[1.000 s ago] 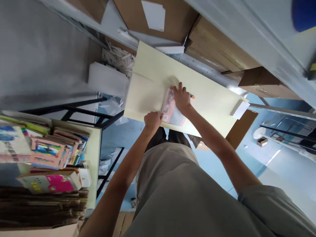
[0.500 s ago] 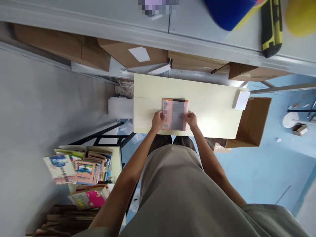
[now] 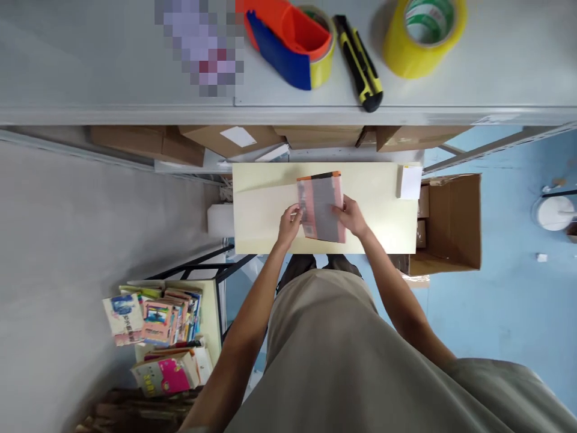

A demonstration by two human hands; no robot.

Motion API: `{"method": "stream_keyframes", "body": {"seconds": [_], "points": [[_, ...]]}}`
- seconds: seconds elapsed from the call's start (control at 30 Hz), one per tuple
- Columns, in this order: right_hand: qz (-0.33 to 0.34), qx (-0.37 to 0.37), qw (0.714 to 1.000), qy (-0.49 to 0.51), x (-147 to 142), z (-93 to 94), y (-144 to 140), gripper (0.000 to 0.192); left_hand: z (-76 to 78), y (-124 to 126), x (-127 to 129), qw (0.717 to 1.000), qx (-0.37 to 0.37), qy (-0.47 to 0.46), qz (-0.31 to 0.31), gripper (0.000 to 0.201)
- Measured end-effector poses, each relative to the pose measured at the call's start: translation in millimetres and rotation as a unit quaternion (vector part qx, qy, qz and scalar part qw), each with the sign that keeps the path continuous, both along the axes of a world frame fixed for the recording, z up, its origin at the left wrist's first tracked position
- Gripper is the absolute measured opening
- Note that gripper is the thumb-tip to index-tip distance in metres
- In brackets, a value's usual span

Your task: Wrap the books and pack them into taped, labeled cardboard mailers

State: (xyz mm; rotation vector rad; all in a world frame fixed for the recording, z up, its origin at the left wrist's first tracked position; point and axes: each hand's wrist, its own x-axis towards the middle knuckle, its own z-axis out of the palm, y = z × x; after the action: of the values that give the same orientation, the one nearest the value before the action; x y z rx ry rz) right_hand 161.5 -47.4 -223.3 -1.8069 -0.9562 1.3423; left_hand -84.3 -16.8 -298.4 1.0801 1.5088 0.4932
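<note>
Between both hands (image 3: 289,221), booklet (image 3: 321,206).

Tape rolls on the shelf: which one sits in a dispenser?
The left roll, held in the orange-and-blue dispenser. The yellow roll, right of the knife, lies bare.

A yellow tape roll (image 3: 424,33), a utility knife (image 3: 359,63) and a tape dispenser (image 3: 291,42) are seen on the shelf (image 3: 496,72); books (image 3: 153,328) are stacked lower left.

print on the booklet (image 3: 321,206) too blurred to read, no other legible text
</note>
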Motion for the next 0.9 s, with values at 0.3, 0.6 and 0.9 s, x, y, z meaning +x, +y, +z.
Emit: {"method": "stream_keyframes", "body": {"seconds": [0.3,0.6,0.9], "points": [[-0.085,-0.079,0.991,0.070,115,-40.7,-51,0.050,-9.0,-22,129,0.991,-0.048,0.046,-0.113,0.029],[-0.107,-0.123,0.978,-0.127,112,-49.1,-72,0.034,20.4,-25,139,0.983,-0.036,0.076,-0.162,0.029],[0.011,0.315,0.888,-0.336,84,122.0,85,0.040,146.6,115,149,0.965,0.251,-0.048,-0.058,0.030]]}}
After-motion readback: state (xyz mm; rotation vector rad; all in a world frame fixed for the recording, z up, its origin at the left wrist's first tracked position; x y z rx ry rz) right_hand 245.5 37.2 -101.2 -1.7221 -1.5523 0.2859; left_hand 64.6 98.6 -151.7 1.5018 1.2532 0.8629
